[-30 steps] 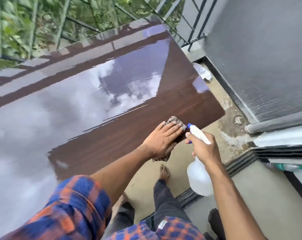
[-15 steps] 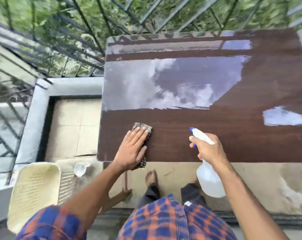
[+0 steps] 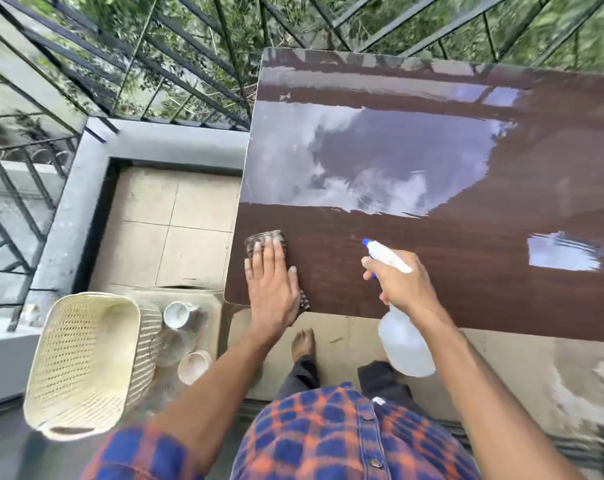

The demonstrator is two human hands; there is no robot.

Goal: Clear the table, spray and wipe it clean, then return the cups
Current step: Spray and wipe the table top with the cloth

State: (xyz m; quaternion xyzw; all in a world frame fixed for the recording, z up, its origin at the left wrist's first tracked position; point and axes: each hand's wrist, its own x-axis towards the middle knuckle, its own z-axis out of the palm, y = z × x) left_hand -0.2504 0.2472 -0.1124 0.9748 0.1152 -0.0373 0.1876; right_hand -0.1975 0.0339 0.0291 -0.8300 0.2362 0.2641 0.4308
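Observation:
A glossy dark brown table (image 3: pixel 432 258) fills the right half of the view; its far part is wet and mirrors the sky. My left hand (image 3: pixel 272 285) lies flat on a dark checked cloth (image 3: pixel 264 239) at the table's near left corner. My right hand (image 3: pixel 406 287) grips a clear spray bottle (image 3: pixel 406 344) with a white head and blue nozzle, held over the table's near edge. Three cups (image 3: pixel 176 314) stand on a low surface to the left, below the table corner.
A cream perforated plastic chair (image 3: pixel 82 362) stands at the lower left beside the cups. Black metal railings (image 3: pixel 155 64) with foliage behind run along the back and left. A grey ledge (image 3: pixel 65 216) borders the tiled floor (image 3: pixel 169 230). My bare foot (image 3: pixel 302 344) is under the table edge.
The view has swung left from the table's right end. My left hand has slid the cloth to the near left corner. The chair and cups have come into view.

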